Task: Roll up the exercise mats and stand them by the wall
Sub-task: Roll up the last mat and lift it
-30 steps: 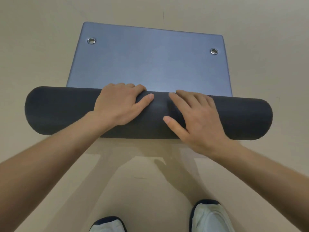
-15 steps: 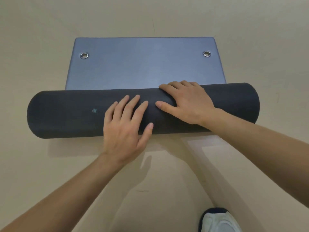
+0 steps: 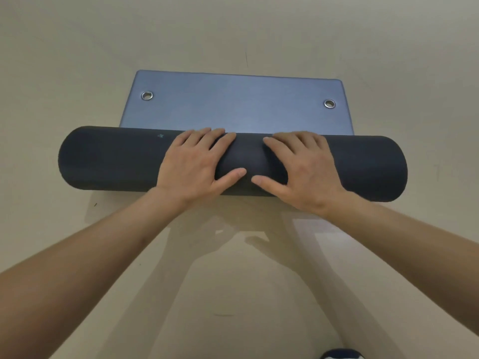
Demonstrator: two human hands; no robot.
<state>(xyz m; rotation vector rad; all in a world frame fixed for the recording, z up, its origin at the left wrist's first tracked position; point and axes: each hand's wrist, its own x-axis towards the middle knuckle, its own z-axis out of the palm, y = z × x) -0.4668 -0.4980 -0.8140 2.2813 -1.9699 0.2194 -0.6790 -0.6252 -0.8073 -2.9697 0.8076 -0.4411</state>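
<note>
The mat (image 3: 233, 110) lies on the floor (image 3: 77, 47) in the middle of the frame. Its near part is wound into a fat dark roll (image 3: 108, 159) that runs from left to right. Its far part is flat and blue, just above the roll. The flat part has a left ring (image 3: 147, 95) and a right ring (image 3: 329, 103) of metal near its 2 far corners. The left hand (image 3: 194, 167) and the right hand (image 3: 305, 172) lie side by side on top of the roll, near its middle, with the thumbs almost meeting. Each grip is apart: the fingers are spread and laid over the roll, pressing down, not wrapped round it. I think they press like this so the roll is tight and cannot spring open. They sit in the middle so both ends roll evenly. Only a short flat bit is left, so the rolling looks nearly done. The next move is likely a push away, toward the rings. If 1 hand pushes harder, the roll could go crooked. The tip of a shoe (image 3: 339, 354) peeks in at the bottom right.
</note>
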